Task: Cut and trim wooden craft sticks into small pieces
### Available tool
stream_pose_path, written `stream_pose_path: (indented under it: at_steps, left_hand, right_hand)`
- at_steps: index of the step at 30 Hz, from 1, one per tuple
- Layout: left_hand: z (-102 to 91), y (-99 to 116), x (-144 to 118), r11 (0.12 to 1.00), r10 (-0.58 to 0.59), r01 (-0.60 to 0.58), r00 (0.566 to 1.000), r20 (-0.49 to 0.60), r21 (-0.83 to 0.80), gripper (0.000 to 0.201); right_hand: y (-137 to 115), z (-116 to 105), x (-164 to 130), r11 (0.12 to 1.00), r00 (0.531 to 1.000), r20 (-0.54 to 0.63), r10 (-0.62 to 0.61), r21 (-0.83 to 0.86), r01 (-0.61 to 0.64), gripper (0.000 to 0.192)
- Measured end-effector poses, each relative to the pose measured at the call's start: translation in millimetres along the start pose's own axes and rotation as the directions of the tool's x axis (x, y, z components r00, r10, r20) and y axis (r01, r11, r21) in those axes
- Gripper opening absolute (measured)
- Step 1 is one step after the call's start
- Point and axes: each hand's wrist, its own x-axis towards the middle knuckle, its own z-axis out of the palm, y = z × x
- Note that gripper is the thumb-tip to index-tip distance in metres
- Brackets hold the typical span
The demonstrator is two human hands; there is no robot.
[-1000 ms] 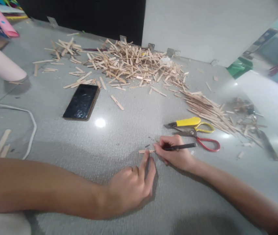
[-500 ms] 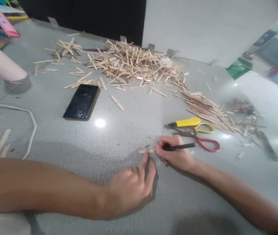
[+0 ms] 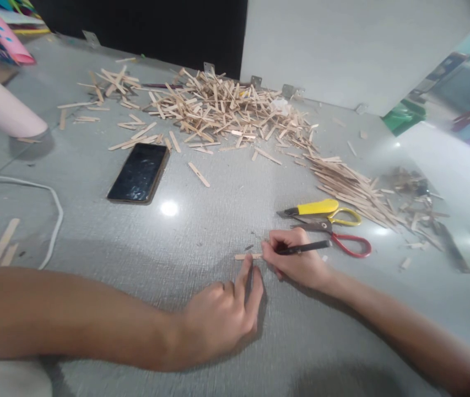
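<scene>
Stick piece [image 3: 246,256]: short flat wooden bit, lies flat on grey counter [image 3: 201,220], between both hands, just in front of left fingertips.
Left hand [image 3: 222,315]: palm down on counter, index and middle fingers spread a little, tips pressing near edge of stick piece; grip holds nothing, only pins.
Right hand [image 3: 296,256]: grip pinched on black pen-like tool [image 3: 303,248], tip at right end of stick piece; shaft points right, away from tip.
Step tip: judged as marking or scoring; keep left fingertips firm and clear of tool tip, tool steady, stroke short, stick flat so it can't skid.
Right of right grip: red-handled scissors [image 3: 338,238] just beside, yellow-handled scissors [image 3: 321,209] just beyond them.
Further right: neat bundle of sticks [image 3: 350,184], then scrap bits [image 3: 416,204].
Far beyond both grips: big loose stick pile [image 3: 222,110].
Far left of left grip: phone [image 3: 139,172] face up, white cable [image 3: 53,215], two sticks [image 3: 3,242].
Hard to tell: tool tip hidden by right fingers, pen or blade unclear; any mark on stick too small to see.
Cut off: pink cylinder [image 3: 3,107] at left edge; both forearms run out of frame; right edge blurred.
</scene>
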Motion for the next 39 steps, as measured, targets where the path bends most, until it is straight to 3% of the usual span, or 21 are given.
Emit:
stream_pose_path:
  at_steps: [14,20,39]
  left_hand:
    - [-0.6,0,-1,1.0,0.01,-0.011,1.0,0.019,0.012,0.052]
    - [1.1,1,-1,1.0,0.0,0.0,1.0,0.003,-0.005,0.054]
    - [1.2,1,0,1.0,-0.014,0.014,1.0,0.009,0.003,0.055]
  right_hand:
    - [-5,-6,0,0.989,0.997,-0.074,0.036,0.143,-0.025,0.037]
    - [-1,-1,0,0.984,0.996,0.071,0.054,0.167,-0.065,0.039]
    - [7,3,3,0.993,0.998,0.058,0.017,0.118,-0.023,0.042]
